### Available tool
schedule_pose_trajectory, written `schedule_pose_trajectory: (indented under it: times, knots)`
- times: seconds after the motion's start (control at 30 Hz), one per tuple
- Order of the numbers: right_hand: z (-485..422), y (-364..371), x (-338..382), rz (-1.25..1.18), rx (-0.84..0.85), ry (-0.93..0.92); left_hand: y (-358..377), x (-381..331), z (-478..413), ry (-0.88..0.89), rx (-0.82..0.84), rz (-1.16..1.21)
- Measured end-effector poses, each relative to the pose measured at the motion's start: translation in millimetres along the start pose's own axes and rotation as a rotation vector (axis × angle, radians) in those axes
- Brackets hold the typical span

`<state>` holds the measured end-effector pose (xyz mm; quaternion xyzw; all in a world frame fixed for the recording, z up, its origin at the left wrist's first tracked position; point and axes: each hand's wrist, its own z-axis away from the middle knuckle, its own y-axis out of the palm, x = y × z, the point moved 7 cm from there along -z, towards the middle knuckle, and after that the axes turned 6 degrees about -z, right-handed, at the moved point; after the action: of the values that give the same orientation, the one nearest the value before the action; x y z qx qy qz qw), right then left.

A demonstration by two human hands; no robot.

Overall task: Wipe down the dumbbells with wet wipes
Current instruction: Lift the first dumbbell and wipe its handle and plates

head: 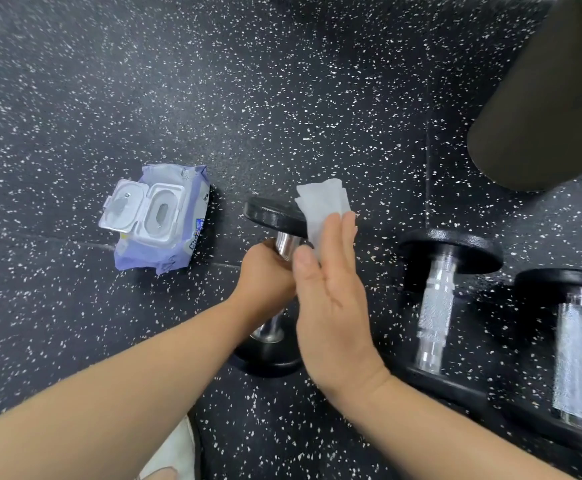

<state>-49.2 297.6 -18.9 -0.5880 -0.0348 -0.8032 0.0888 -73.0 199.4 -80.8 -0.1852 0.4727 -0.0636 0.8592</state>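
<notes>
A black dumbbell [271, 216] with a chrome handle lies on the speckled floor in the middle of the head view. My left hand [265, 275] grips its handle, fingers curled round it. My right hand [331, 292] is flat with straight fingers and presses a white wet wipe [324, 206] against the side of the dumbbell's far head. The wipe sticks up past my fingertips. The near head [265, 358] shows below my wrists.
A purple pack of wet wipes [159, 220] lies to the left with its lid flipped open. Two more dumbbells [436, 306] [575, 348] lie to the right. A dark padded cylinder [545, 98] hangs at the top right. A white shoe [175, 452] shows at the bottom.
</notes>
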Motion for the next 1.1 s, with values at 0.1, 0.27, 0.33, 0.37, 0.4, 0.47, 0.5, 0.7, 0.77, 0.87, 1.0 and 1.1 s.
schedule_pose_trajectory:
  times: [0.1, 0.27, 0.33, 0.37, 0.4, 0.47, 0.5, 0.7, 0.77, 0.87, 1.0, 1.1]
  knots:
    - [-16.7, -14.7, -10.6, -0.189, -0.07, 0.062, 3.0, 5.4, -5.5, -0.014, -0.01, -0.005]
    - [-50.8, -32.1, -34.7, -0.59, -0.059, 0.275, 4.1, 7.9, -6.0, -0.012, 0.04, -0.03]
    - [-60.7, -37.4, -40.8, -0.711, -0.028, 0.388, 4.4, 8.9, -3.1, -0.003, 0.074, -0.031]
    - [-62.4, -38.1, -41.3, -0.747, 0.001, 0.415, 4.9, 9.7, -2.6, -0.004, 0.093, -0.042]
    - [-61.2, -38.8, -39.9, -0.774, 0.024, 0.425, 3.8, 10.7, -3.6, 0.001, 0.096, -0.05]
    - [-50.0, -39.4, -32.3, -0.806, 0.062, 0.398, 2.5, 11.1, -6.9, 0.017, 0.106, -0.039]
    - [-41.9, -38.7, -28.1, -0.812, 0.084, 0.374, 1.6, 10.6, -8.0, 0.024, 0.115, -0.037]
    - [-23.1, -34.6, -18.8, -0.856, 0.159, 0.351, -0.5, 13.4, -8.7, 0.067, 0.208, -0.051]
    - [-36.4, -38.2, -34.3, -0.867, 0.118, 0.442, 0.9, 13.5, -8.7, 0.117, 0.274, -0.099]
    - [-53.4, -43.6, -55.4, -0.808, 0.114, 0.584, 5.5, 13.5, -8.8, 0.18, 0.36, -0.15]
    - [-76.8, -42.1, -52.5, -0.475, 0.251, 0.583, 16.4, 5.9, -2.7, 0.319, 0.484, -0.226]
    - [-93.2, -32.0, -28.6, -0.183, 0.321, 0.473, 19.8, 9.8, -1.9, 0.346, 0.506, -0.269]
